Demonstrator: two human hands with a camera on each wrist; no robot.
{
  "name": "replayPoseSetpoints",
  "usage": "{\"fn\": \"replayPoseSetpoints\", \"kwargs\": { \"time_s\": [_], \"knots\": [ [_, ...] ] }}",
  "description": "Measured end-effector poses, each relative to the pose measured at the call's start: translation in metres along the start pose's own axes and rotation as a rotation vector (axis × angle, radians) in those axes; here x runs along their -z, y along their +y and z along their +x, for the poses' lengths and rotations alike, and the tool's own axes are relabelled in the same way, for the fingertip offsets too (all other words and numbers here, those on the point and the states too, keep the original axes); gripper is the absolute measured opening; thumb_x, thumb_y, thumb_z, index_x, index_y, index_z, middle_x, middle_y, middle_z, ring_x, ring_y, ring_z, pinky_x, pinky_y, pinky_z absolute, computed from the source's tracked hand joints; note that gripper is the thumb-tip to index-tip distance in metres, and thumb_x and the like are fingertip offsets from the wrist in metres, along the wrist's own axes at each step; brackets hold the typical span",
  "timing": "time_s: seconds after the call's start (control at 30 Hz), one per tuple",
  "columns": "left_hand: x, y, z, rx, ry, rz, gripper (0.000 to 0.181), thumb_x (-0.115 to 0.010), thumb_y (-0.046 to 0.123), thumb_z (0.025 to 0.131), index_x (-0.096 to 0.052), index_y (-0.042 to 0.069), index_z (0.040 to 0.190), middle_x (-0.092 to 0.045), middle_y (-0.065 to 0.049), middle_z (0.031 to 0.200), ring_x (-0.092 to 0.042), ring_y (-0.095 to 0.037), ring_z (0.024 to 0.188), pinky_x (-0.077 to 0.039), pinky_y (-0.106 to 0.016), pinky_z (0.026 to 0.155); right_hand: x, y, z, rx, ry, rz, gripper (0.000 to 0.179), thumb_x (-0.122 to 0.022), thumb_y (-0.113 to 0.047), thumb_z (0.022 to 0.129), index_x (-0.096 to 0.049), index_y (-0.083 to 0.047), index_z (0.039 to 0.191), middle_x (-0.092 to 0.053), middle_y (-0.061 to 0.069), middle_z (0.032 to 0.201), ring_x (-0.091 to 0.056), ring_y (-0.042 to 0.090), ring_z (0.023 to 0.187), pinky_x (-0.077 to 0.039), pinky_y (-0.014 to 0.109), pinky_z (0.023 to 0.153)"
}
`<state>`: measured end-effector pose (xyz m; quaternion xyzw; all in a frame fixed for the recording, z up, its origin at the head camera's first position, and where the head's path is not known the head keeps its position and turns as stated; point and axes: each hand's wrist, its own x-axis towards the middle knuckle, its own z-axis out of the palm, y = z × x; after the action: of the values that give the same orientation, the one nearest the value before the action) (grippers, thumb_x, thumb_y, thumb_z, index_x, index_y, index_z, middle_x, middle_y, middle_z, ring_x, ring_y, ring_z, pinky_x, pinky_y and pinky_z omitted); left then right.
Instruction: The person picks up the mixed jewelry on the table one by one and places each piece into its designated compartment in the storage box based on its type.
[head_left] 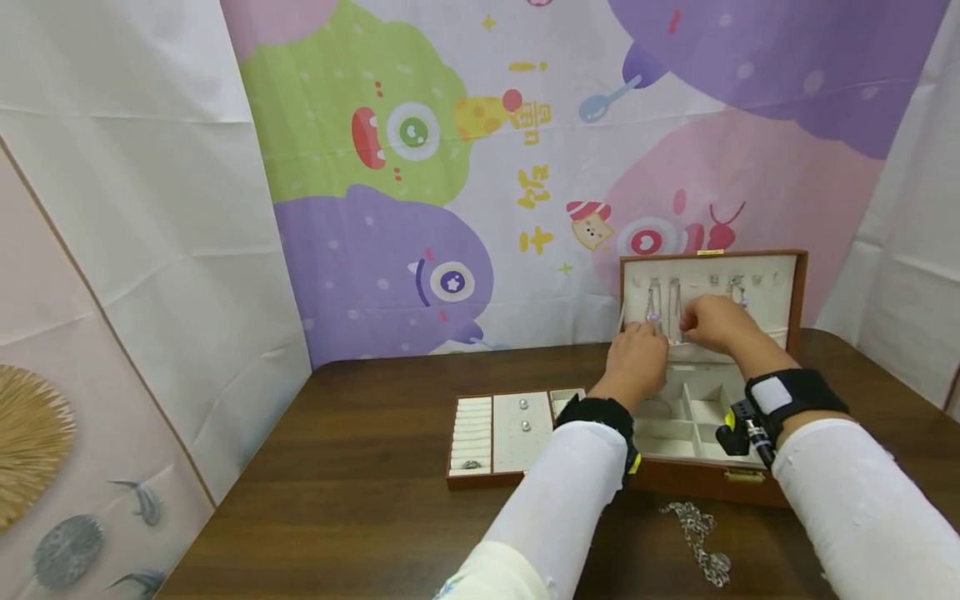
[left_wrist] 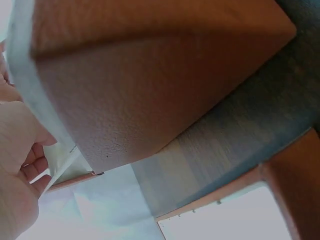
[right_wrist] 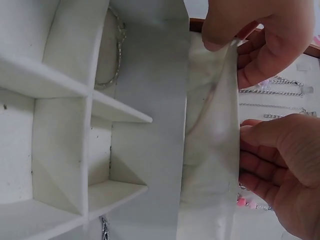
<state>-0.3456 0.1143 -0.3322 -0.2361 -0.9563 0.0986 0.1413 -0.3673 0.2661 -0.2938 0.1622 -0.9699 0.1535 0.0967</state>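
Observation:
A brown jewelry box (head_left: 675, 475) stands with its cream-lined lid (head_left: 765, 292) raised. Along the lid's lower part runs a pale fabric pocket (right_wrist: 210, 150). My left hand (head_left: 637, 362) pinches the pocket's upper edge, thumb in front and fingers behind, pulling the cloth away from the lid. Beside it my right hand (head_left: 720, 325) is at the same edge, its fingertips hidden behind the fabric; I cannot tell whether they hold something. Silver necklaces (right_wrist: 275, 92) hang on the lid behind both hands, and pink beads (right_wrist: 245, 202) show below the right fingers.
To the box's left lies a separate jewelry tray (head_left: 506, 450) with ring rolls and earrings. A tangled silver chain (head_left: 697, 533) lies on the wooden table (head_left: 360, 500) in front of the box. A bracelet (right_wrist: 119, 55) sits in one of the box's divided compartments.

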Motion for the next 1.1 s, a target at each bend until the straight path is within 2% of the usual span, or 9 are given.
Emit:
{"fn": "replayPoseSetpoints", "kwargs": {
  "time_s": [0.23, 0.43, 0.57, 0.67, 0.8, 0.87, 0.93, 1.1],
  "knots": [
    [-0.002, -0.002, -0.004, -0.012, -0.011, 0.008, 0.034, -0.06, 0.036, 0.095, -0.061, 0.025, 0.127, -0.051, 0.007, 0.121, -0.045, -0.011, 0.11, -0.043, -0.025, 0.09, -0.008, 0.01, 0.001, 0.056, 0.021, 0.0, 0.007, -0.067, -0.004, 0.078, -0.066, -0.003, 0.071, -0.062, 0.007, 0.069, -0.054, 0.025, 0.064, -0.047, 0.046, 0.063],
    [0.001, -0.006, -0.008, -0.026, -0.018, 0.009, 0.036, -0.061, 0.035, 0.095, -0.059, 0.024, 0.129, -0.05, 0.007, 0.123, -0.045, -0.011, 0.112, -0.045, -0.025, 0.09, -0.003, -0.001, -0.001, 0.057, -0.036, -0.01, 0.006, -0.065, -0.002, 0.078, -0.067, 0.001, 0.073, -0.064, 0.007, 0.07, -0.057, 0.026, 0.066, -0.048, 0.05, 0.067],
    [0.003, -0.009, -0.011, -0.032, -0.026, -0.008, 0.037, -0.062, 0.035, 0.094, -0.058, 0.023, 0.128, -0.05, 0.007, 0.126, -0.045, -0.01, 0.114, -0.044, -0.024, 0.091, 0.001, -0.007, -0.004, 0.077, -0.058, -0.042, 0.007, -0.064, 0.001, 0.078, -0.068, 0.005, 0.078, -0.066, 0.011, 0.073, -0.06, 0.029, 0.07, -0.05, 0.051, 0.07],
    [0.004, -0.012, -0.013, -0.033, -0.036, -0.056, 0.038, -0.063, 0.032, 0.093, -0.057, 0.022, 0.13, -0.048, 0.008, 0.13, -0.044, -0.01, 0.117, -0.042, -0.022, 0.095, 0.006, -0.012, -0.011, 0.116, -0.06, -0.029, 0.01, -0.063, 0.001, 0.08, -0.069, 0.009, 0.083, -0.068, 0.016, 0.078, -0.063, 0.034, 0.076, -0.051, 0.053, 0.073],
    [0.006, -0.017, -0.021, -0.031, -0.019, -0.207, 0.043, -0.063, 0.026, 0.092, -0.056, 0.022, 0.134, -0.048, 0.008, 0.135, -0.044, -0.01, 0.124, -0.039, -0.018, 0.099, 0.012, -0.018, -0.024, 0.165, -0.053, 0.053, 0.013, -0.065, 0.001, 0.084, -0.069, 0.01, 0.09, -0.069, 0.016, 0.082, -0.065, 0.035, 0.08, -0.052, 0.053, 0.073],
    [0.009, -0.02, -0.028, -0.053, 0.013, -0.281, 0.043, -0.064, 0.024, 0.092, -0.057, 0.021, 0.134, -0.05, 0.008, 0.134, -0.046, -0.009, 0.124, -0.04, -0.017, 0.098, 0.014, -0.022, -0.032, 0.175, -0.051, 0.081, 0.013, -0.065, 0.0, 0.085, -0.069, 0.009, 0.093, -0.069, 0.013, 0.083, -0.065, 0.032, 0.079, -0.053, 0.051, 0.071],
    [0.012, -0.024, -0.034, -0.103, 0.054, -0.321, 0.042, -0.063, 0.023, 0.092, -0.059, 0.019, 0.134, -0.054, 0.006, 0.131, -0.049, -0.01, 0.121, -0.04, -0.017, 0.097, 0.014, -0.027, -0.042, 0.191, -0.049, 0.088, 0.012, -0.066, -0.001, 0.086, -0.07, 0.007, 0.095, -0.069, 0.009, 0.084, -0.065, 0.028, 0.077, -0.054, 0.047, 0.069],
    [0.013, -0.033, -0.055, -0.241, 0.124, -0.314, 0.038, -0.062, 0.022, 0.094, -0.06, 0.014, 0.131, -0.057, 0.002, 0.126, -0.051, -0.012, 0.118, -0.038, -0.017, 0.099, 0.006, -0.045, -0.07, 0.284, -0.025, 0.1, 0.01, -0.069, 0.0, 0.085, -0.071, 0.002, 0.094, -0.069, 0.005, 0.087, -0.063, 0.016, 0.073, -0.053, 0.034, 0.062]
  ]
}}
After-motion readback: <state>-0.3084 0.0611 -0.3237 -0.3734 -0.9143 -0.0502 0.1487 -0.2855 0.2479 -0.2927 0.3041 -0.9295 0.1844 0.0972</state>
